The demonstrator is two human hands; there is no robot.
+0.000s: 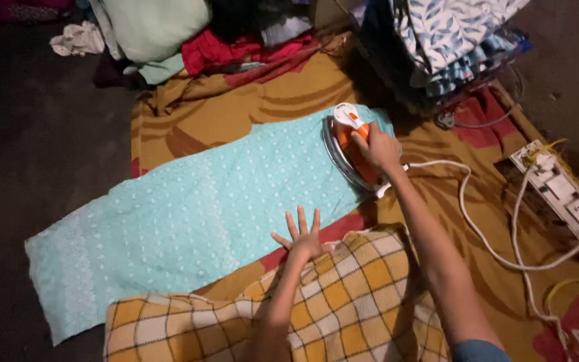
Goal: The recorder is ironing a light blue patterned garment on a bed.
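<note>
View: head camera, looking down at the floor work area; light is dim.
Right hand (378, 149): fingers closed around the handle of the orange and white iron (351, 144), at the far right end of the cloth.
Iron position: appears tipped onto its edge, soleplate facing left; whether the plate touches the cloth cannot be told in this light.
Left hand (301, 238): fingers spread open, gripping nothing, palm pressed at the near edge of the turquoise cloth (189, 214).
Cloth position: laid flat and lengthwise, from near left to far right, over the brown patterned blanket (236, 107) on the floor.
Risk, scorch: a plate left resting in one spot would likely mark the thin cloth.
Risk, burn: the open left hand lies near the iron's path; a quick pull toward the near side could meet it.
Risk, cord: the white cord (467, 208) loops loosely to the power strip (561, 188) at right; a snag could jerk the iron or the plug.
Risk, crease: the checked yellow blanket (343, 302) lies just beside the near edge and could drag it into a fold.
</note>
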